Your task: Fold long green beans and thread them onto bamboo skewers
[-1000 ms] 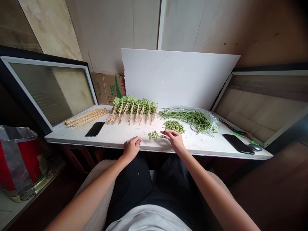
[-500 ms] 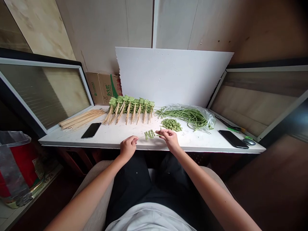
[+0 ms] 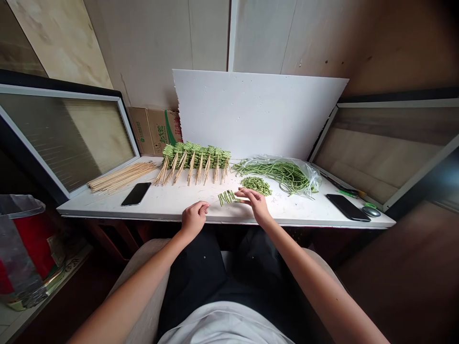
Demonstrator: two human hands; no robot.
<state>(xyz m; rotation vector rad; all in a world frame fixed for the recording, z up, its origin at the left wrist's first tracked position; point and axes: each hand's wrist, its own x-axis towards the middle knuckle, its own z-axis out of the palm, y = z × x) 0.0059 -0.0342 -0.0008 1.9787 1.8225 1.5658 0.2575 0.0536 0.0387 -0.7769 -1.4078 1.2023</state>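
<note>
My left hand is closed around the bare end of a thin bamboo skewer, held just above the table's front edge. Short green bean pieces sit crosswise in a row along the skewer. My right hand is at the far end of that row, thumb and fingers stretched out and apart beside the last piece. Whether the fingertips touch it is hard to make out. Just behind the right hand lies a small heap of cut bean pieces.
Finished bean skewers are stacked at the back. Loose skewers and a phone lie left. Long beans in a plastic bag, another phone and a grey mouse-like object are right. A white board stands behind.
My right hand's pinch has loosened and its fingers have spread. Another bean piece now shows in the row on the skewer. My left hand has shifted slightly right with the skewer.
</note>
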